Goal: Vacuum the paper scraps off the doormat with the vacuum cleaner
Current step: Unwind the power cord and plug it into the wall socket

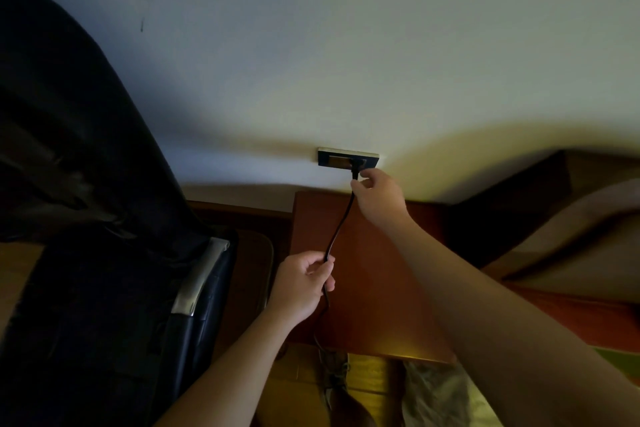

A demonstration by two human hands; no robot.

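Observation:
A black power cord (pixel 341 220) runs down from a wall socket plate (pixel 347 158) on the pale wall. My right hand (pixel 377 194) pinches the black plug just below the socket. Lower down, my left hand (pixel 304 282) is closed around the same cord, which passes through the fist and drops out of sight over the cabinet edge. The vacuum cleaner, the doormat and the paper scraps are not in view.
A reddish wooden bedside cabinet (pixel 381 288) stands under the socket. To the left is a large dark chair or bag with a silver bar (pixel 201 277). A wooden bed frame and bedding (pixel 561 225) lie to the right. The room is dim.

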